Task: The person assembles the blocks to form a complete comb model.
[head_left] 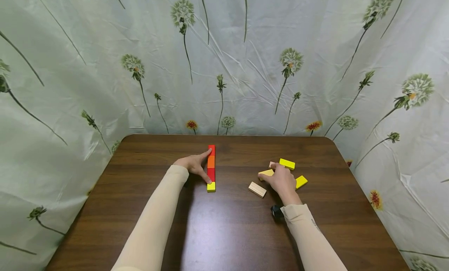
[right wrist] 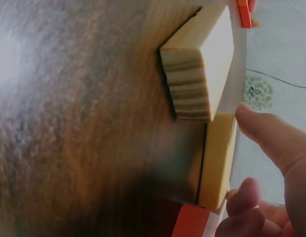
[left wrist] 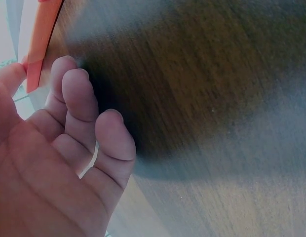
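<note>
A straight row of blocks lies on the table: a red block [head_left: 211,148] at the far end, then an orange block [head_left: 211,162], another red block [head_left: 211,175] and a yellow block [head_left: 211,187] nearest me. My left hand [head_left: 194,164] spans the row from its left side, thumb at the yellow block and index finger at the far red one. Its other fingers stay off the blocks in the left wrist view. To the right, my right hand [head_left: 282,181] pinches a pale yellow block [right wrist: 219,163] between thumb and fingers. A plain wooden block [head_left: 257,189] lies nearer me.
Two bright yellow blocks lie by the right hand, one beyond it [head_left: 287,164] and one to its right [head_left: 301,181]. Part of a red block [right wrist: 190,222] shows in the right wrist view. A flowered curtain [head_left: 245,68] hangs behind the brown table [head_left: 140,208].
</note>
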Tool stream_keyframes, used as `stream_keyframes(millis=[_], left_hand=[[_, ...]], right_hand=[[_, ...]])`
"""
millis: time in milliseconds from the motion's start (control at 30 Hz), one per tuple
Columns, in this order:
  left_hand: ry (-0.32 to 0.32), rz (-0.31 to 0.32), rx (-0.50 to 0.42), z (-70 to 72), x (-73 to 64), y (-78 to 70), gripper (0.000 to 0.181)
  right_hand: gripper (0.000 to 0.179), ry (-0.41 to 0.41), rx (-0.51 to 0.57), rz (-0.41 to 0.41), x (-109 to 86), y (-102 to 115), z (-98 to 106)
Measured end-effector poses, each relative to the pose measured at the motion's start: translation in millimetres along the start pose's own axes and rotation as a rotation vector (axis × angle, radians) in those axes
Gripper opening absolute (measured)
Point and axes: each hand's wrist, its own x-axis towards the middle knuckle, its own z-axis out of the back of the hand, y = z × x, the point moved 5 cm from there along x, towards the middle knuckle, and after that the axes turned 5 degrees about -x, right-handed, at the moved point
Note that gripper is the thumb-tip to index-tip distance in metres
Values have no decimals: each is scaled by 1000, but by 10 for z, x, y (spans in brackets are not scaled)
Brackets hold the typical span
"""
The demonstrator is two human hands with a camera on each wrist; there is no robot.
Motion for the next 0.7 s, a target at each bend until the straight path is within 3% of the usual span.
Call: stream_keyframes(millis=[267, 700], left_hand=[[1, 10, -4, -2, 11, 9, 137], [-9, -15, -4, -5, -8, -7, 137]], right_hand=[[82, -7, 3, -4, 1, -33, -5], [71, -60, 31, 13, -44, -13, -25]])
